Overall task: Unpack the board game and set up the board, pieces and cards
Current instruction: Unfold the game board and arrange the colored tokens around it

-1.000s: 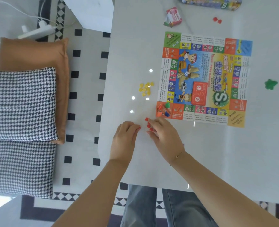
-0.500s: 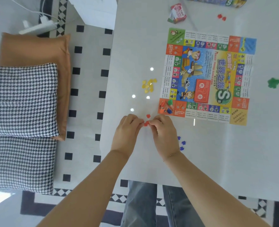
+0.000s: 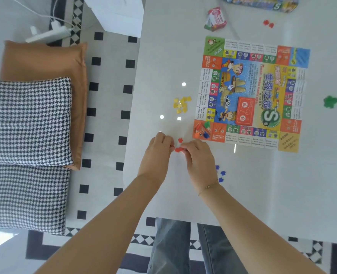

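Observation:
The colourful game board lies unfolded on the white table. My left hand and my right hand meet just below the board's near left corner, fingertips pinched together on small red pieces. One more red piece lies just beyond them. Pawns stand on the board's corner square, a die and a red card deck on its middle. Yellow pieces lie left of the board, blue pieces by my right wrist, green pieces to the right.
The game box and a small red card pack sit at the far edge, with two red pieces nearby. Left of the table are houndstooth and tan cushions on a tiled floor. My legs show below the near edge.
Both hands have come together over the red pieces and moved slightly away from me. Blue pieces that my right hand covered a second ago now show beside my wrist.

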A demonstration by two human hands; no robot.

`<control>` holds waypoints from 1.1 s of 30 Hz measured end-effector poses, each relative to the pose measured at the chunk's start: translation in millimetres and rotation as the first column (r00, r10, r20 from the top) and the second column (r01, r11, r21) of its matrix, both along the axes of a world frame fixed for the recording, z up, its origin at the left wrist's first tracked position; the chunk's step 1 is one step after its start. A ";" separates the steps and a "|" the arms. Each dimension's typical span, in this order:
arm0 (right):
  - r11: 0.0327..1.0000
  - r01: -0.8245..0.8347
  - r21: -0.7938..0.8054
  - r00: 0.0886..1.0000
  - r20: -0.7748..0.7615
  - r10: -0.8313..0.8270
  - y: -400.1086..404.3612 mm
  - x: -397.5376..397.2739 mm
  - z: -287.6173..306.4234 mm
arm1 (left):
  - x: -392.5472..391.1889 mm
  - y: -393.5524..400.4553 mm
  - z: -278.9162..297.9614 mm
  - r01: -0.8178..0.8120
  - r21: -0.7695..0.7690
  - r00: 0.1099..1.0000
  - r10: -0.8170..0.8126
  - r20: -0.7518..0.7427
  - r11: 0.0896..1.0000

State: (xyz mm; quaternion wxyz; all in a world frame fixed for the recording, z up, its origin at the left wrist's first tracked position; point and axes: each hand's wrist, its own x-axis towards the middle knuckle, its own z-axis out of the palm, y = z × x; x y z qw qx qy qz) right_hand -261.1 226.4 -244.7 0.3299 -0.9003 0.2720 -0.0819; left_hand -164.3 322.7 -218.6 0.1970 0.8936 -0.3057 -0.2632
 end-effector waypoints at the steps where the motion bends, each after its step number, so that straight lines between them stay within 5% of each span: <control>1: 1.000 -0.020 -0.020 1.000 0.006 0.020 -1.2 -0.4 0.0 | 0.0 0.0 -0.3 0.007 0.015 1.000 -0.007 -0.003 1.000; 7: 0.995 -0.061 -0.077 0.998 0.004 0.061 -2.8 1.6 4.4 | 2.9 2.7 -0.7 0.020 0.071 0.999 -0.022 0.028 0.997; 16: 0.994 0.039 0.104 0.999 -0.004 -0.039 13.3 16.3 9.3 | 12.4 16.0 9.5 -0.508 -0.029 0.849 0.494 -0.189 0.861; 19: 0.961 0.136 0.241 0.989 0.019 -0.144 17.0 20.4 16.4 | 12.0 21.9 10.3 -0.535 -0.088 0.834 0.508 -0.216 0.840; 23: 0.946 0.228 0.233 0.972 0.011 -0.237 15.2 12.3 20.8 | 10.9 31.6 10.4 -0.542 -0.130 0.823 0.493 -0.283 0.830; 29: 0.970 0.095 0.226 0.995 -0.033 -0.089 26.3 7.2 16.5 | 13.5 49.5 12.3 -0.611 -0.157 0.749 0.503 -0.432 0.776; 33: 0.970 0.068 0.232 0.998 -0.023 -0.065 37.5 16.9 15.9 | 23.9 62.1 11.2 -0.720 -0.166 0.673 0.620 -0.403 0.674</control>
